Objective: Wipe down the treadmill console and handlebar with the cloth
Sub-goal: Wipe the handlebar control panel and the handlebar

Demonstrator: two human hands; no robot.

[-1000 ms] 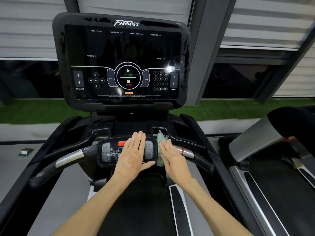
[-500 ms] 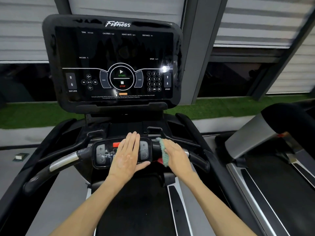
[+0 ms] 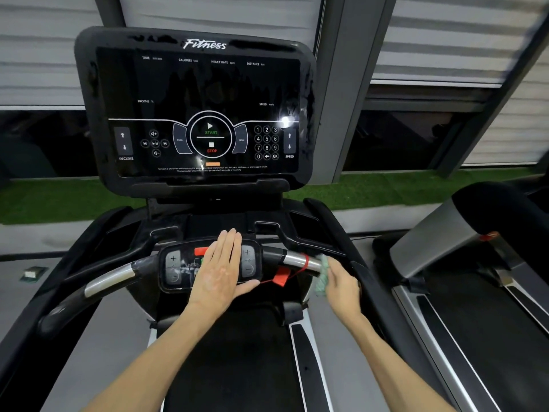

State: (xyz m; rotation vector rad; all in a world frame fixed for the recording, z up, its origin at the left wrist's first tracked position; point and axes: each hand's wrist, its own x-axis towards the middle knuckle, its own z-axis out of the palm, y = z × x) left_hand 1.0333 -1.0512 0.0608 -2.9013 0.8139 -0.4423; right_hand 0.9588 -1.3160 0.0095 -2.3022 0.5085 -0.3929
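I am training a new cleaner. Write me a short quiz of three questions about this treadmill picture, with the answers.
1. Which hand holds the cloth against the handlebar? A) left B) right C) neither
2. True or false: the left hand lies flat on the small button panel.
3. Fill in: the green word on the big screen is ____.
Key: 1 B, the right hand. 2 true. 3 START.
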